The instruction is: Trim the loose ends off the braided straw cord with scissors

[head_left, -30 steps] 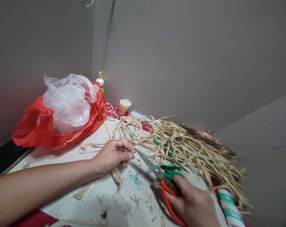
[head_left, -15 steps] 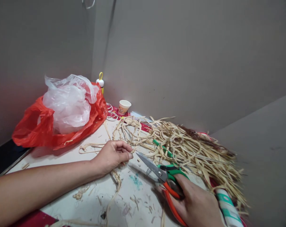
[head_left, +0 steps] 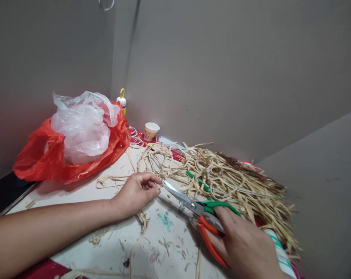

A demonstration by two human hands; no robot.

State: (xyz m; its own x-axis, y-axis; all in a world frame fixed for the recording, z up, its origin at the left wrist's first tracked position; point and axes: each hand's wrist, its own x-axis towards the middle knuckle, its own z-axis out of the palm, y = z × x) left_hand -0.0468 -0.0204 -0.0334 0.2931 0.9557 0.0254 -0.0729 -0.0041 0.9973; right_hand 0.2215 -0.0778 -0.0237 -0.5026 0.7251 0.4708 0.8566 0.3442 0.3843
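My left hand [head_left: 137,193] is closed in a pinch, with thumb and index finger pressed on the end of a pale straw braid. Most of that braid is hidden by the hand; a length of the straw braid [head_left: 143,223] shows below it, trailing over the board. In my right hand [head_left: 245,244] are scissors [head_left: 189,203] with one green and one orange handle, fingers wrapped through the loops. Their blade tips point left and reach the left fingertips. Whether the tips touch the straw cannot be made out.
A large heap of dry straw strips [head_left: 245,190] lies to the right, a green strip [head_left: 197,180] on it. Behind stand a paper cup [head_left: 151,131] and a red plastic bag [head_left: 38,155] holding clear plastic. Scraps litter the white board [head_left: 111,244]. Grey walls enclose the back.
The scissors have moved a little left and up, so their tips now meet the left fingertips. The handles have spread. My left hand stays almost in place.
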